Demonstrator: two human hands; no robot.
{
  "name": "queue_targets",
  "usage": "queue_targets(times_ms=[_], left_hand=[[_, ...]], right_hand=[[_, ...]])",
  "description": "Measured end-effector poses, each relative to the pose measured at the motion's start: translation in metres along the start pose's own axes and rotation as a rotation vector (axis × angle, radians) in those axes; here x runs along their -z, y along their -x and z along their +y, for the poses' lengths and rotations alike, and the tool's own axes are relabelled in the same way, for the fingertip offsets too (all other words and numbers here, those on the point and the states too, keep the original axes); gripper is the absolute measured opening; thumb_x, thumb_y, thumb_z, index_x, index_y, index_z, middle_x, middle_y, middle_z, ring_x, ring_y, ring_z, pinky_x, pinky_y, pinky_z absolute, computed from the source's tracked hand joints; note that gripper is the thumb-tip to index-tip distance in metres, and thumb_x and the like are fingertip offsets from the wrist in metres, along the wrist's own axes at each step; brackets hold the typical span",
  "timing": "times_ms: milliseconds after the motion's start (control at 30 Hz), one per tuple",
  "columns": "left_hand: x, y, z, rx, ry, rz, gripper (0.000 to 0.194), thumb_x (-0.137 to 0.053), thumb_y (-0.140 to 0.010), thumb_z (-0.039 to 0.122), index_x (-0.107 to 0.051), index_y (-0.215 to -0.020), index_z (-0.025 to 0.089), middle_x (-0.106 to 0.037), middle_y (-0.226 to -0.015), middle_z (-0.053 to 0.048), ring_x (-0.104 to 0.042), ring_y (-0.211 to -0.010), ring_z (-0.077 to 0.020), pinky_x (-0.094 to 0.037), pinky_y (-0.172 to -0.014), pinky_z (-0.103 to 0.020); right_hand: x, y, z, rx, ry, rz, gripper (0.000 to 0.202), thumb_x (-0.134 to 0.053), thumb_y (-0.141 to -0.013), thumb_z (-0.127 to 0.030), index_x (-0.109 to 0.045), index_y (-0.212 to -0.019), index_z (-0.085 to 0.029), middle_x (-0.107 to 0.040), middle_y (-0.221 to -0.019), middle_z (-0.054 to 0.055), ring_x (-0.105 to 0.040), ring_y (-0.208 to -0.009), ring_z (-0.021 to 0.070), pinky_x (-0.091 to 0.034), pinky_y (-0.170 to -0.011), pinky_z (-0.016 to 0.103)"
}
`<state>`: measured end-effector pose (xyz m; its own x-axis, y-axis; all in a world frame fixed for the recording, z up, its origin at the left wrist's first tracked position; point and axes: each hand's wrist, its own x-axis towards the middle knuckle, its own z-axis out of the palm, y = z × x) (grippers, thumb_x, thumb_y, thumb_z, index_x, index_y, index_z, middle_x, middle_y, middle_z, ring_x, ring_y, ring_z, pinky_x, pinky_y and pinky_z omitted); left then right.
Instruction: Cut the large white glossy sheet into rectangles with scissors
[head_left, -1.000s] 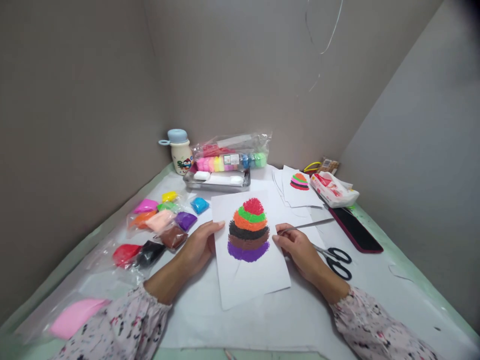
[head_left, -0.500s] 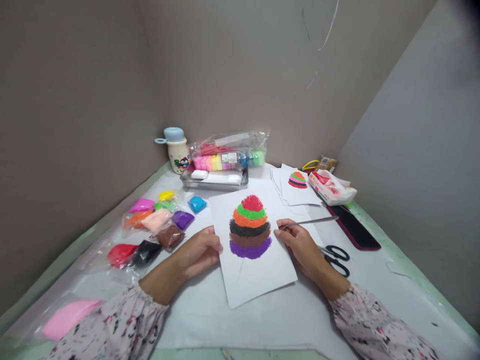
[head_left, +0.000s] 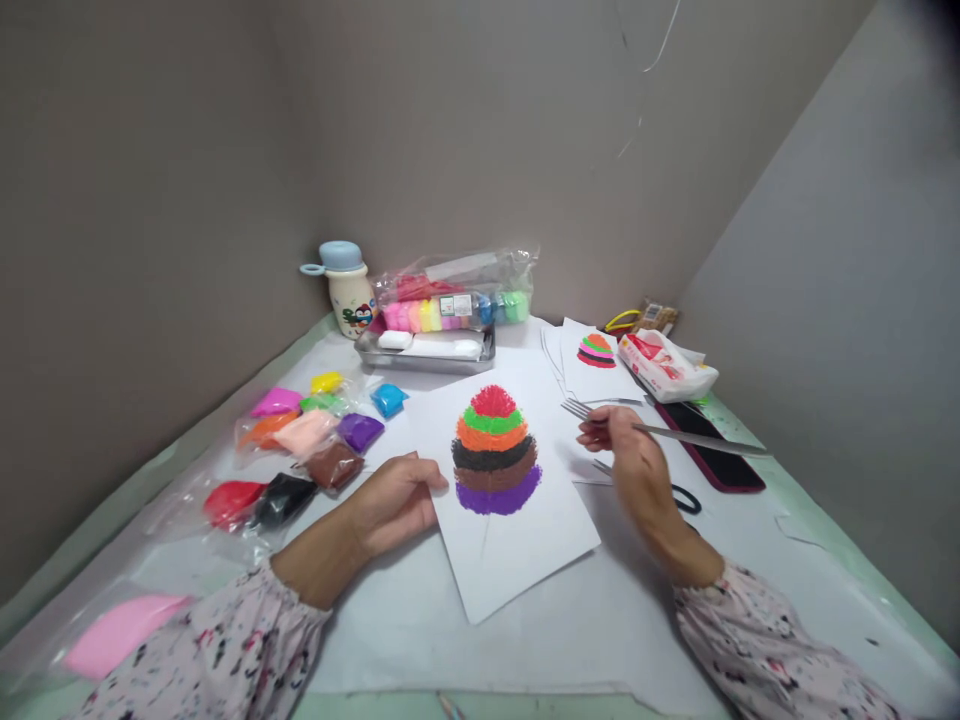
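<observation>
At the near edge of the surface (head_left: pixel 555 708), a pencil-like tip (head_left: pixel 450 706) shows. Past it, the left grip (head_left: pixel 394 505) pinches the left margin of a white sheet (head_left: pixel 525 560), thumb on top; most of the sheet lies to the right of this grip, its right edge unheld. The striped drawing (head_left: pixel 495 455) on it sits between the two grips. Right grip (head_left: pixel 636 465) pinches a fork (head_left: pixel 697 438): tines point left, toward the sheet (contact cannot be told); handle runs right, crossing the phone (head_left: pixel 731 475) in view. Risks, as judged: dipping tines could scratch or tear the paper; a one-edge hold could let it swivel or crease; fingers sliding inward could smear loose colour. Scissors (head_left: pixel 691 492), partly hidden by the right grip, could be knocked by a low sweep. Farther off: a second drawing (head_left: pixel 597 350) beside a tissue pack (head_left: pixel 667 368).
</observation>
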<state>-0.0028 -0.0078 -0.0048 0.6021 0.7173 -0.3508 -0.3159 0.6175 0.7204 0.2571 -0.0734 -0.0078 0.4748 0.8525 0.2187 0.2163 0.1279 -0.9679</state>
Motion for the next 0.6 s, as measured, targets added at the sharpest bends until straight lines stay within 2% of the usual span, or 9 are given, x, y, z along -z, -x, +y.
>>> queue_targets(times_ms=[67, 133, 200, 267, 367, 433, 500, 567, 600], left_hand=[[-0.001, 0.000, 0.000, 0.005, 0.006, 0.010, 0.021, -0.056, -0.058, -0.008, -0.060, -0.056, 0.013, -0.070, -0.059, -0.005, -0.069, -0.060, -0.0189, -0.059, -0.071, -0.033], [-0.003, 0.000, -0.001, 0.006, 0.024, 0.018, 0.024, -0.055, -0.058, -0.009, -0.057, -0.055, 0.015, -0.068, -0.057, -0.003, -0.068, -0.057, -0.0174, -0.059, -0.069, -0.032], [-0.004, 0.000, -0.001, 0.005, 0.042, 0.030, 0.027, -0.054, -0.057, -0.010, -0.052, -0.053, 0.017, -0.065, -0.054, -0.001, -0.066, -0.055, -0.0162, -0.059, -0.067, -0.031], [-0.005, 0.000, -0.002, -0.001, 0.043, 0.046, 0.029, -0.055, -0.056, -0.011, -0.049, -0.052, 0.018, -0.063, -0.053, 0.001, -0.064, -0.054, -0.0154, -0.058, -0.063, -0.030], [-0.002, 0.000, -0.003, 0.002, 0.011, 0.038, 0.027, -0.056, -0.055, -0.010, -0.052, -0.054, 0.017, -0.061, -0.053, 0.002, -0.062, -0.053, -0.0139, -0.056, -0.059, -0.028], [0.001, 0.001, -0.004, 0.019, -0.027, -0.008, 0.024, -0.060, -0.058, -0.008, -0.056, -0.056, 0.016, -0.064, -0.056, 0.001, -0.062, -0.055, -0.0140, -0.056, -0.061, -0.028], [0.003, 0.002, -0.003, 0.046, -0.096, -0.073, 0.015, -0.067, -0.066, -0.002, -0.064, -0.064, 0.013, -0.071, -0.067, -0.004, -0.067, -0.066, -0.0173, -0.058, -0.068, -0.030], [0.003, 0.005, -0.001, 0.070, -0.172, -0.130, 0.007, -0.072, -0.077, 0.012, -0.072, -0.084, 0.011, -0.076, -0.088, -0.010, -0.071, -0.082, -0.0220, -0.058, -0.078, -0.035], [0.003, 0.007, 0.001, 0.078, -0.206, -0.151, 0.015, -0.073, -0.082, 0.020, -0.073, -0.094, 0.011, -0.077, -0.097, -0.012, -0.071, -0.089, -0.0238, -0.058, -0.083, -0.037]], right_hand=[[0.009, -0.001, -0.011, 0.171, 0.116, 0.046, 0.051, -0.034, -0.099, -0.061, -0.065, -0.094, -0.022, -0.064, -0.092, 0.006, -0.059, -0.080, 0.0204, -0.045, -0.075, 0.037], [0.014, 0.002, -0.024, 0.341, 0.250, 0.096, 0.053, -0.033, -0.101, -0.059, -0.068, -0.086, -0.021, -0.062, -0.104, 0.009, -0.059, -0.090, 0.0218, -0.044, -0.080, 0.038], [0.015, 0.007, -0.038, 0.406, 0.284, 0.072, 0.052, -0.036, -0.101, -0.056, -0.066, -0.078, -0.021, -0.062, -0.108, 0.009, -0.059, -0.100, 0.0227, -0.044, -0.087, 0.038], [0.013, 0.013, -0.047, 0.314, 0.207, -0.072, 0.046, -0.036, -0.102, -0.054, -0.062, -0.080, -0.021, -0.066, -0.090, 0.006, -0.062, -0.087, 0.0198, -0.047, -0.081, 0.035], [0.008, 0.021, -0.056, 0.039, 0.109, -0.317, 0.036, -0.040, -0.102, -0.052, -0.057, -0.111, -0.021, -0.061, -0.061, -0.003, -0.057, -0.055, 0.0147, -0.046, -0.059, 0.029], [0.007, 0.025, -0.059, -0.081, 0.093, -0.413, 0.045, -0.045, -0.101, -0.050, -0.046, -0.135, -0.021, -0.061, -0.059, -0.006, -0.053, -0.046, 0.0127, -0.042, -0.050, 0.026], [0.007, 0.027, -0.062, -0.129, 0.077, -0.469, 0.055, -0.049, -0.100, -0.048, -0.035, -0.146, -0.022, -0.063, -0.064, -0.006, -0.053, -0.043, 0.0113, -0.040, -0.045, 0.024], [0.010, 0.028, -0.065, -0.146, 0.063, -0.477, 0.063, -0.051, -0.099, -0.046, -0.027, -0.152, -0.025, -0.067, -0.073, -0.004, -0.054, -0.042, 0.0101, -0.039, -0.043, 0.023], [0.011, 0.027, -0.065, -0.155, 0.063, -0.474, 0.067, -0.052, -0.098, -0.045, -0.022, -0.154, -0.026, -0.068, -0.077, -0.003, -0.054, -0.041, 0.0095, -0.040, -0.043, 0.023]])
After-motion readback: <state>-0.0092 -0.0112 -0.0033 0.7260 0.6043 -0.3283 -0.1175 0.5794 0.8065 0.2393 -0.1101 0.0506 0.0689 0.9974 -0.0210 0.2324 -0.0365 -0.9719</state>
